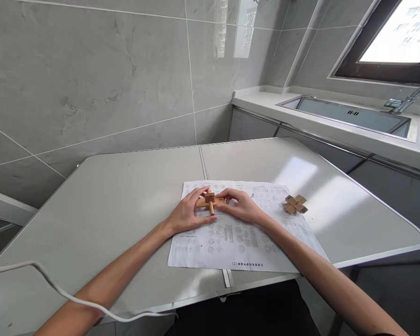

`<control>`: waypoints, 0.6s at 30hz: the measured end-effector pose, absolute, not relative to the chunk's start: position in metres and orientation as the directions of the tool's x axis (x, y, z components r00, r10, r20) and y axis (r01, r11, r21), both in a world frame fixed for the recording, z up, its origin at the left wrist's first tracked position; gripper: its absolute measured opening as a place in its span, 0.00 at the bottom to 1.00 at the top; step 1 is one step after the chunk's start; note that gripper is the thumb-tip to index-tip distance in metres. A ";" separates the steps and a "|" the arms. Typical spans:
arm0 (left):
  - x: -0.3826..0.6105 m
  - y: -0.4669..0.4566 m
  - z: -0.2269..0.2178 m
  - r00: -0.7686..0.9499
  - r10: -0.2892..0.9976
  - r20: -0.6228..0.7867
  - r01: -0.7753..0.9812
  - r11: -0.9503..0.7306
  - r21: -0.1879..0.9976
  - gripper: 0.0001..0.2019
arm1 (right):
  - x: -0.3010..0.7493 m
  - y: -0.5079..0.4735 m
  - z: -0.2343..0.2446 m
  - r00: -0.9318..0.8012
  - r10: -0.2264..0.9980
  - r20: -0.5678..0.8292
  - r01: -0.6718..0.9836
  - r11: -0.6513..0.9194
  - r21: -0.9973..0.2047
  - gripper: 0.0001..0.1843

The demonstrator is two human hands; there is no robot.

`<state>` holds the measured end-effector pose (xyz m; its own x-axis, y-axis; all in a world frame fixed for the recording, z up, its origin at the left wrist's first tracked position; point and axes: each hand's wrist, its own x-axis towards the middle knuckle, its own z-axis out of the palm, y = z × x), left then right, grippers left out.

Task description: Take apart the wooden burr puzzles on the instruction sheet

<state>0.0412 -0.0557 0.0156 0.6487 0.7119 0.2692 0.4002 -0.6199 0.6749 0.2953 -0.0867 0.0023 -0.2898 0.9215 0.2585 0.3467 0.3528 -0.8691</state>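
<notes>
Left hand [187, 213] and right hand [244, 207] grasp 1 wooden interlocking puzzle [210, 198] over printed diagram sheet [206, 260]. 2nd wooden puzzle [296, 204] at sheet's right edge.

Pale table [136, 196], printed sheet [227, 254], wooden cross [296, 204] at sheet's edge

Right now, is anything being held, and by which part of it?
Yes, a wooden assembly: the right hand pinches its right end. The left hand curves around its left side; exact contact there is unclear.
</notes>
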 end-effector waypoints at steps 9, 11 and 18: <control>0.041 -0.055 0.015 0.670 0.701 0.245 0.419 -0.629 0.655 0.45 | 0.296 -0.088 0.004 -0.283 0.926 0.251 0.407 0.353 -0.842 0.13; 0.040 -0.055 0.013 0.677 0.694 0.245 0.429 -0.644 0.634 0.45 | 0.296 -0.088 0.003 -0.283 0.924 0.258 0.406 0.360 -0.840 0.13; 0.039 -0.054 0.011 0.693 0.676 0.252 0.446 -0.676 0.587 0.48 | 0.296 -0.088 0.005 -0.274 0.931 0.240 0.399 0.337 -0.853 0.14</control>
<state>0.0394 -0.0543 0.0110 0.6930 0.6755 0.2518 0.4457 -0.6759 0.5870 0.2955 -0.0883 0.0050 -0.2736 0.9314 0.2401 0.3987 0.3370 -0.8529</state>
